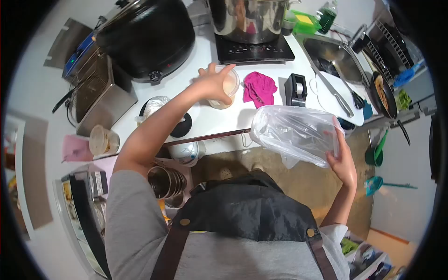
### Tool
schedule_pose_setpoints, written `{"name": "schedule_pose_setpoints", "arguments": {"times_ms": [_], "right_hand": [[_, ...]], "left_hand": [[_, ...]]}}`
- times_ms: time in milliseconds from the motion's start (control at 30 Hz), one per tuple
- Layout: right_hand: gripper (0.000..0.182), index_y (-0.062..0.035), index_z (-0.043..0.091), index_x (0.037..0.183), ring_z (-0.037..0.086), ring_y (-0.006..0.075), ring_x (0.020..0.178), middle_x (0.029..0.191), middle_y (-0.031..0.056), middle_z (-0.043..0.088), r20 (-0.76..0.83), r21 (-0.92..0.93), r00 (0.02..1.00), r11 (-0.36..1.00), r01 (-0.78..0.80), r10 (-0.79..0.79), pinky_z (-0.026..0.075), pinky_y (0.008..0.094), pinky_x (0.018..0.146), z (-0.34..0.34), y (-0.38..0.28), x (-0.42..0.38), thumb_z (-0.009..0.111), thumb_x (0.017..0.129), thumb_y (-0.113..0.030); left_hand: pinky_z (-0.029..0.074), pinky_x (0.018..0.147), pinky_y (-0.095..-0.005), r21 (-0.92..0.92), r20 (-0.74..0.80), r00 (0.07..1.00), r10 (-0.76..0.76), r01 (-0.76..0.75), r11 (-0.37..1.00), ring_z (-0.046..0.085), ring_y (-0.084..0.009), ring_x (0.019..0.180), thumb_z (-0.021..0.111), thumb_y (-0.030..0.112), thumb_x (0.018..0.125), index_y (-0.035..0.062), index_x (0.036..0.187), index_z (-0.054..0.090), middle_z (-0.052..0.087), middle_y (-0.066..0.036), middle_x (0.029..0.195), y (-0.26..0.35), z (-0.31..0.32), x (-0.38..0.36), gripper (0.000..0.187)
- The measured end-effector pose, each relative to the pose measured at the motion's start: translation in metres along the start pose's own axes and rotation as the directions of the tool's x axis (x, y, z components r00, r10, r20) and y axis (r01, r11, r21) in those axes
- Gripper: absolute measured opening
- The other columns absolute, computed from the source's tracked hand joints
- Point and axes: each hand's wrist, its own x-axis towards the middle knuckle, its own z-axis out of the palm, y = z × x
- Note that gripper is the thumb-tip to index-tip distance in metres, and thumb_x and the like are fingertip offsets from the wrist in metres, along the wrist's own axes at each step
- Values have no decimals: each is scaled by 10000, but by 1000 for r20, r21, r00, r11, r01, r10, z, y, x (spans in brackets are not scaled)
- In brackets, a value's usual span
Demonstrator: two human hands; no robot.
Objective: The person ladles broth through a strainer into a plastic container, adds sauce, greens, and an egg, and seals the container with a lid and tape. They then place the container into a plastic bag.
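My left hand [214, 86] reaches over the counter with its fingers spread around the rim of a round clear plastic container [228, 84] that holds something pale. Out past the counter's front edge, my right hand [344, 161] grips one side of a clear plastic bag [294, 133], whose mouth gapes toward the right. A crumpled pink cloth [259, 88] lies to the right of the container, with a black tape dispenser [296, 89] beside it. To the left of the container, a wrapped white bundle [156, 106] sits by a black round lid [181, 126].
A large black cooker [147, 39] stands at the back left, next to a steel fryer [105, 93]. A steel pot [247, 18] rests on a black induction cooker [254, 49]. On the right are a white cutting board with a knife [338, 95], a sink [336, 51] and a frying pan [382, 95].
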Motion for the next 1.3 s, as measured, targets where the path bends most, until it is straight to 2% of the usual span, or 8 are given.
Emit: {"name": "schedule_pose_setpoints", "arguments": {"times_ms": [333, 467, 533, 667, 767, 1100, 1200, 1300], "right_hand": [[785, -59, 256, 1408, 465, 282, 1205, 1296, 193, 474, 102, 54, 992, 996, 69, -75, 343, 308, 993, 79, -4, 76, 523, 679, 62], [833, -124, 208, 1431, 534, 148, 559, 1140, 170, 557, 110, 74, 986, 990, 117, -124, 441, 284, 485, 137, 5, 135, 564, 693, 26], [845, -122, 202, 1430, 534, 148, 547, 1119, 175, 566, 116, 70, 984, 989, 128, -135, 442, 289, 477, 165, 10, 159, 589, 689, 5], [909, -122, 194, 1431, 580, 185, 607, 1121, 174, 569, 143, 101, 983, 990, 98, -112, 455, 289, 477, 182, 1, 174, 663, 657, -36], [1020, 38, 138, 1411, 318, 323, 1315, 1388, 265, 327, 275, 204, 953, 976, 70, -126, 253, 327, 1078, 172, -22, 171, 737, 595, -93], [1001, -213, 23, 1472, 286, 267, 1340, 1473, 181, 229, 280, 383, 914, 907, 173, -293, 281, 290, 1039, 116, -78, 184, 498, 660, 128], [774, -186, 384, 1373, 386, 244, 1281, 1390, 135, 402, 377, 337, 848, 908, 249, -372, 302, 281, 1032, 102, -87, 184, 429, 684, 165], [558, -80, 599, 1182, 521, 265, 1124, 1315, 151, 477, 442, 169, 859, 964, 204, -259, 380, 300, 958, 95, -88, 180, 408, 709, 146]], "left_hand": [[366, 987, -403, -15, -181, 974, 136, -141, 990, 430, -431, 1122, 703, 259, 493, 225, 1392, 324, 395, -240, 1257, 10, -104, -42, 976], [404, 954, -351, -8, -250, 939, 235, -245, 970, 459, -348, 1104, 675, 240, 521, 147, 1389, 321, 439, -229, 1183, 19, -145, -63, 941], [384, 972, -353, -15, -266, 932, 248, -261, 965, 446, -344, 1120, 672, 253, 522, 133, 1387, 319, 446, -227, 1182, 25, -146, -66, 942], [344, 1000, -404, -63, -223, 943, 248, -268, 961, 399, -374, 1162, 703, 282, 498, 160, 1388, 314, 420, -238, 1238, 19, -105, -52, 979], [351, 976, -492, -200, -111, 992, 56, -77, 977, 359, -466, 1141, 747, 307, 477, 245, 1385, 322, 347, -241, 1312, 25, -54, -43, 1004], [318, 994, -561, -266, -100, 989, 105, -128, 955, 249, -549, 1224, 804, 375, 541, 275, 1414, 255, 231, -239, 1412, 20, 7, -30, 1035], [281, 1011, -585, -519, -146, 955, 258, -296, 802, 207, -552, 1251, 792, 492, 578, 265, 1428, 215, 223, -244, 1425, -19, 6, -18, 1052], [276, 1046, -524, 28, 57, 952, -300, 299, 954, 202, -483, 1297, 748, 567, 622, 242, 1421, 248, 259, -198, 1430, -26, -9, -40, 997]]}}
